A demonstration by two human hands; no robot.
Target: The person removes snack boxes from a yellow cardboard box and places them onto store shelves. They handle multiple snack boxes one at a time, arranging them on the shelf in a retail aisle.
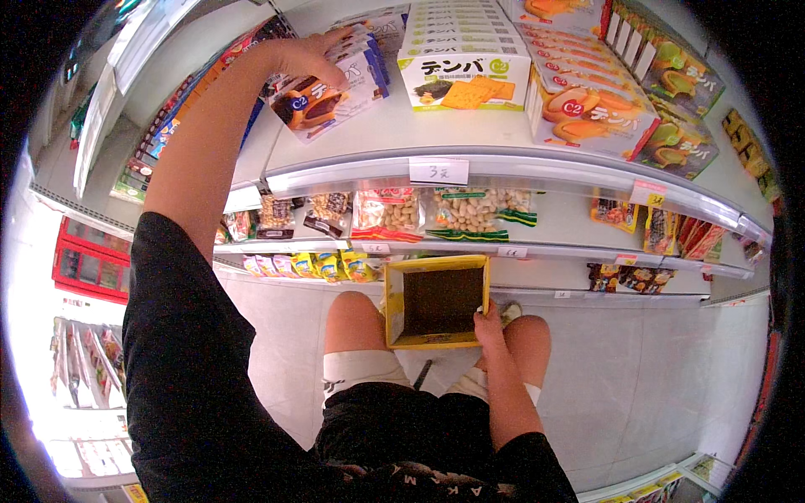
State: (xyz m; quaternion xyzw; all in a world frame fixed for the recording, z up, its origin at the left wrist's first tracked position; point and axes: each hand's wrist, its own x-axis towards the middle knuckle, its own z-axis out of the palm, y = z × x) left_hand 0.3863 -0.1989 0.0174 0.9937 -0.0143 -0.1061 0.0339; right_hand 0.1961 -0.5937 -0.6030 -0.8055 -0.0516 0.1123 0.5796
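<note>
My left hand (308,60) reaches over the upper shelf and rests on a slanted row of white-and-blue biscuit boxes (317,113) picturing dark-filled biscuits. Its fingers spread along the row's top; whether they grip a box is unclear. In front of my knees, my right hand (490,324) holds the right rim of an open yellow cardboard box (437,342). The box's dark brown inside shows no contents. Right of the left hand stands a row of white-and-green cracker boxes (464,82), followed by a row of orange-pictured biscuit boxes (585,116).
The upper shelf's front edge (352,170) bears a handwritten price card (439,171). Below lie bags of nuts (468,210) and small yellow snack packets (314,266). Green-pictured boxes (679,144) fill the right end. A red cabinet (91,261) stands at the left.
</note>
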